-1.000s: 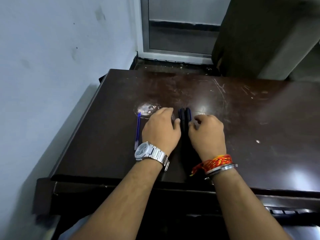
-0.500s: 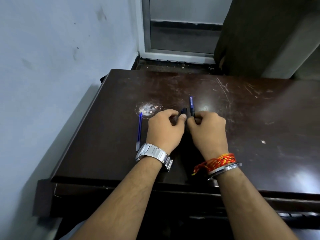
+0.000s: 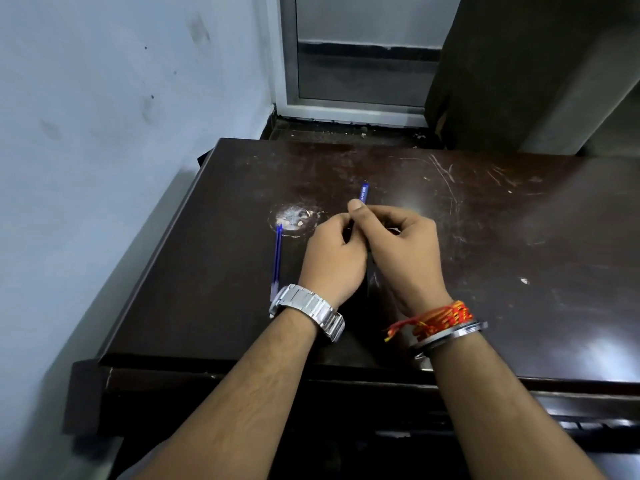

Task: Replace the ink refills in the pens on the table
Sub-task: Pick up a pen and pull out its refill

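The dark, scratched surface carries both hands, pressed together at its middle. The right hand pinches a blue pen, whose end pokes out on the far side. The left hand is curled against it; what it holds is hidden. A thin blue refill lies just left of the left hand.

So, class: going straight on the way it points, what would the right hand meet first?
Probably the left hand, right beside it: the right hand, pinching a blue refill, points leftward. Depth unclear.
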The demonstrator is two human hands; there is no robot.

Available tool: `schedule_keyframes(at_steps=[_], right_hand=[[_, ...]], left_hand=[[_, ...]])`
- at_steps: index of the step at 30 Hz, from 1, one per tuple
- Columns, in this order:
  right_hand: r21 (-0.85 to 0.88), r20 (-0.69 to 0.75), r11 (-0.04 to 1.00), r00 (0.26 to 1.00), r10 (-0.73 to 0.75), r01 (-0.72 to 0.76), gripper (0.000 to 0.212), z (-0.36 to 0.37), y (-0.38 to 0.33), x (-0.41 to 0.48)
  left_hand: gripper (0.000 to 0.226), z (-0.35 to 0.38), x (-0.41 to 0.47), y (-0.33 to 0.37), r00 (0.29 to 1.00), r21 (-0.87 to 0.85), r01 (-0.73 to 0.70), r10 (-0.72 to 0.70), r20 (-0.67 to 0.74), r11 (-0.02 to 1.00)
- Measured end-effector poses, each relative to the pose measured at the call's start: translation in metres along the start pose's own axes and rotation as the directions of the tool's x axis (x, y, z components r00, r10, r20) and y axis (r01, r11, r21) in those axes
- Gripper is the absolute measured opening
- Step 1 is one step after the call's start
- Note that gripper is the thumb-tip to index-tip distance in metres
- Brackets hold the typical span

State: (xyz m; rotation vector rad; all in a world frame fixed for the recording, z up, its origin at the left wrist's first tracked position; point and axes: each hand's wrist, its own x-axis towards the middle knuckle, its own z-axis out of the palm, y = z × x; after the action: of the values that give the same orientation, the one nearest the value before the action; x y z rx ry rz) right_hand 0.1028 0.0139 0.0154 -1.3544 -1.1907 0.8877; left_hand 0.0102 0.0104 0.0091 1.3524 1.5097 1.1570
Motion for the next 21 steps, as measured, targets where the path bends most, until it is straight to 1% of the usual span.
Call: schedule_keyframes(at_steps=[3,8,13,16,21], right_hand=[[0.051,-0.009,0.999,1.000,-0.002,0.003,0.022,-0.0001,0.0036,0.0049],[0.070,0.002,0.998,1.000,-0.003,0.002,0.027,0.0016,0.0051,0.0053],[0.159,-0.016,0.987,1.000,0.012,-0.009,0.032,0.0029,0.0048,0.0056],[0.163,-0.025,0.987,1.000,0.003,0.001,0.035,0.0043,0.0054,0.0051],[0.128,-0.056,0.992,0.998,0.007,0.001,0.030,0.0035,0.0052,0.0064]], left_hand=[[0.026,0.0027,-0.0055,0.0036,0.999,0.066,-0.040,0.040,0.004,0.997],[0.025,0.0056,-0.0098,0.0065,0.995,0.151,-0.086,0.093,-0.039,0.985],[0.022,0.0072,-0.0077,0.0083,0.993,0.161,-0.095,0.104,-0.048,0.982],[0.022,0.0065,-0.0071,0.0074,0.994,0.151,-0.088,0.096,-0.049,0.985],[0.025,0.0082,-0.0102,0.0071,0.998,0.078,-0.060,0.063,-0.032,0.995]])
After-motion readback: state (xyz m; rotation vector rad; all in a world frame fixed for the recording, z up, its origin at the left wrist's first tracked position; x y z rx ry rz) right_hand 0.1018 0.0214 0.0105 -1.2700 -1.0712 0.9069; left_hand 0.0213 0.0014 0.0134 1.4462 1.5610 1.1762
